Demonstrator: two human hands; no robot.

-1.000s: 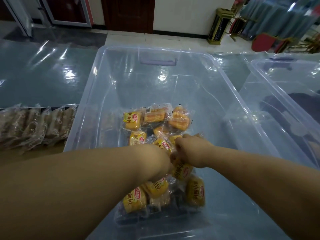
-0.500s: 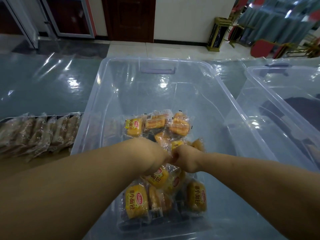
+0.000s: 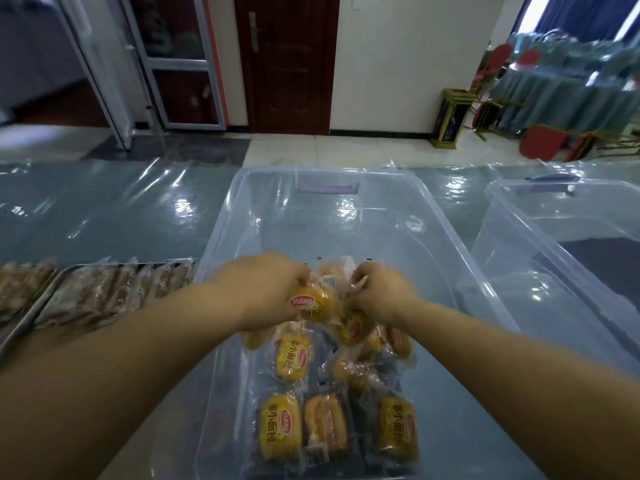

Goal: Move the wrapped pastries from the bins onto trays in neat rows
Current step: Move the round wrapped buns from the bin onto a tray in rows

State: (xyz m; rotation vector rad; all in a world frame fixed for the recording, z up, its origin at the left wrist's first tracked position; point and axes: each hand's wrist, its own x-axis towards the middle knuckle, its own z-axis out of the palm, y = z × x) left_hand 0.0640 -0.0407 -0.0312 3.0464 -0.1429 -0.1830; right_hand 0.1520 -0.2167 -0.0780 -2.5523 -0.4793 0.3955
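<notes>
Yellow wrapped pastries (image 3: 291, 356) lie heaped at the near end of the clear bin (image 3: 221, 230). There I see the left hand (image 3: 263, 289) curled round 1 packet (image 3: 313, 304) atop the heap, and the right hand (image 3: 381, 296) pinching another packet's wrapper (image 3: 353, 329). At left a tray (image 3: 20, 327) carries brown wrapped pastries (image 3: 104, 292) in a row, and a 2nd clear bin (image 3: 502, 216) stands at right.

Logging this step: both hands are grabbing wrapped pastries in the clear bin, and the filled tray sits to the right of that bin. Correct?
No. The head view shows the tray left of the bin, not right. The left hand and right hand do grip pastries in it.
</notes>
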